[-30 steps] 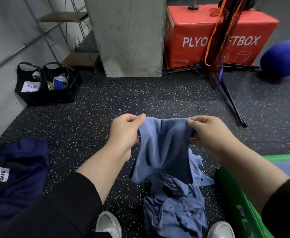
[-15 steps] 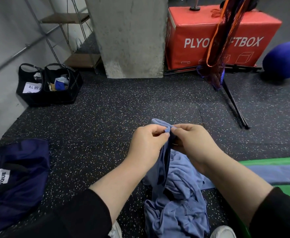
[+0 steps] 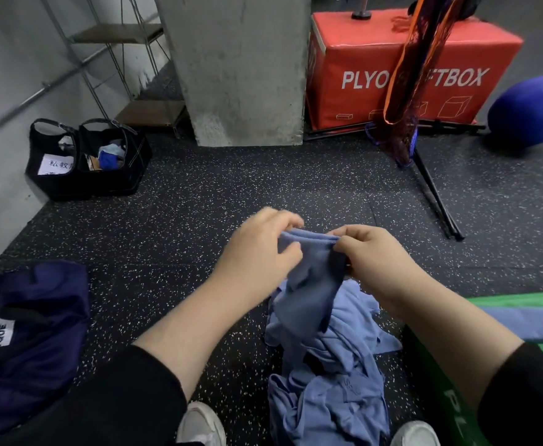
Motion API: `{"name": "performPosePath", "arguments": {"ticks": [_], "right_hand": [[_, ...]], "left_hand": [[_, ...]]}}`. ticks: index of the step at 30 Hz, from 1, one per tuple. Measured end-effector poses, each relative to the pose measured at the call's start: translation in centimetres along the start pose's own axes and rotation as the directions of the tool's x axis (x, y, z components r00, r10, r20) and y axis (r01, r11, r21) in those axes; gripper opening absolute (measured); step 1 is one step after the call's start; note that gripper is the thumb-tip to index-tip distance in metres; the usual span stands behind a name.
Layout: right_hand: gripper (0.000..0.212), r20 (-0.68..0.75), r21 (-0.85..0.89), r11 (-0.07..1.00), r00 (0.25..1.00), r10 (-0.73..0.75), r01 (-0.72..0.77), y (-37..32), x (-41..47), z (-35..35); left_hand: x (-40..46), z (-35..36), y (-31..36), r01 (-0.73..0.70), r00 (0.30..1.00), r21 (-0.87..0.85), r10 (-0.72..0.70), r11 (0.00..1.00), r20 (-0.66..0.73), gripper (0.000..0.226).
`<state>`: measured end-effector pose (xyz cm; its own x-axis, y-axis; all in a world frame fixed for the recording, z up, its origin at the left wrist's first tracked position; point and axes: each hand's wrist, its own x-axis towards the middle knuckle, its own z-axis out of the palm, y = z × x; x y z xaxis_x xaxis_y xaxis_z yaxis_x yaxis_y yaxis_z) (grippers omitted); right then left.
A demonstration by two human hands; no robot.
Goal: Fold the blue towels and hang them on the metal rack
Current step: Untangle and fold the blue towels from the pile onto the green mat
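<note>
1. The left hand (image 3: 259, 252) pinches the top hem of a blue towel (image 3: 312, 278), fingers curled over the left end of the edge; the fingertips are slightly blurred.
2. The right hand (image 3: 373, 259) pinches the same hem at its right end, thumb and forefinger closed on the cloth, close beside the left hand.
3. The towel hangs from the two hands in loose folds, its lower part running down into a pile (image 3: 328, 397) of more blue towels crumpled on the floor (image 3: 231, 194) between the person's white shoes (image 3: 202, 423).
4. Both forearms are bare, with black sleeves (image 3: 128, 397) pushed up near the elbows.
5. At right, a green pad (image 3: 440, 381) lies just beside the pile, with another blue cloth (image 3: 530, 320) spread flat across it.
6. At left on the speckled black floor sits a dark navy bag (image 3: 32, 323) with a white label.
7. Farther off, two black totes (image 3: 87, 159) stand against the left wall, near a metal rack (image 3: 115, 59) with wooden shelves.
8. A concrete pillar (image 3: 241, 69) rises at centre, and a red plyo box (image 3: 408, 69) sits to its right.
9. An orange-and-purple net (image 3: 405, 91) hangs on a black stand in front of the box, and a blue ball (image 3: 530, 111) rests at far right.
</note>
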<state>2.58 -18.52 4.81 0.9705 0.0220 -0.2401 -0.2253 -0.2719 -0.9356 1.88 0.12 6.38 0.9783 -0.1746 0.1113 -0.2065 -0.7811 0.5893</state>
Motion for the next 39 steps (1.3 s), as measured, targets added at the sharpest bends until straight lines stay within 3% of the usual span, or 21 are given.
{"name": "performPosePath", "arguments": {"ticks": [2,3,5,6,12,17,21,25,27,30,32,36,39], "right_hand": [[0.027,0.061,-0.041,0.998,0.997,-0.043,0.045,-0.3,0.0,-0.4],[0.027,0.083,-0.054,0.996,0.995,-0.063,0.067,-0.5,-0.1,-0.6],[0.028,0.102,-0.095,0.99,0.99,-0.095,0.105,-0.5,0.0,-1.1],[0.028,0.106,-0.13,0.984,0.988,-0.11,0.124,-0.4,0.2,-1.4],[0.023,0.084,-0.336,0.924,0.983,-0.162,0.181,0.6,1.2,-3.4],[0.021,0.022,-0.448,0.855,0.959,-0.282,0.261,0.3,1.3,-3.2],[0.016,0.066,-0.475,0.821,0.944,-0.324,0.316,0.3,1.4,-3.3],[0.018,0.046,-0.438,0.832,0.933,-0.357,0.34,-0.2,1.1,-2.8],[0.02,0.039,-0.422,0.833,0.925,-0.377,0.357,-0.7,0.8,-2.4],[0.022,0.038,-0.426,0.826,0.919,-0.391,0.369,-1.0,0.6,-2.2],[0.02,0.051,-0.431,0.824,0.922,-0.385,0.368,-1.0,0.6,-2.2],[0.016,0.093,-0.415,0.834,0.929,-0.359,0.364,-0.7,0.5,-2.2],[0.01,0.118,-0.438,0.823,0.93,-0.347,0.363,-0.5,0.2,-1.8]], "left_hand": [[0.4,-0.2,-0.9,-0.055,0.98,0.207,0.013,0.977,0.198,0.073],[0.5,0.0,-1.2,-0.051,0.964,0.249,-0.017,0.967,0.265,0.078],[0.5,0.5,-1.5,-0.047,0.952,0.287,-0.044,0.957,0.302,0.045],[0.5,0.6,-1.6,-0.043,0.959,0.293,-0.043,0.955,0.281,0.027],[0.8,-0.8,-1.8,-0.002,0.998,0.061,-0.002,0.998,0.067,0.019],[0.9,-0.9,-1.6,-0.033,0.999,0.077,0.031,0.996,0.033,0.018],[1.0,-1.2,-1.6,-0.005,1.0,0.059,0.004,0.998,0.014,0.021],[0.9,-1.3,-0.7,0.03,0.999,0.033,-0.031,0.999,0.038,0.006],[0.8,-1.3,-0.4,0.041,0.993,-0.001,-0.041,0.999,0.107,0.023],[0.6,-0.4,0.0,0.025,0.991,0.01,-0.026,1.0,0.129,0.015],[0.5,0.5,0.0,0.082,0.991,0.023,-0.084,0.996,0.106,0.035],[0.6,1.4,0.2,0.271,0.96,-0.185,-0.252,0.945,0.122,0.025],[0.5,1.3,0.9,0.434,0.9,-0.491,-0.384,0.756,0.204,0.016]]}}
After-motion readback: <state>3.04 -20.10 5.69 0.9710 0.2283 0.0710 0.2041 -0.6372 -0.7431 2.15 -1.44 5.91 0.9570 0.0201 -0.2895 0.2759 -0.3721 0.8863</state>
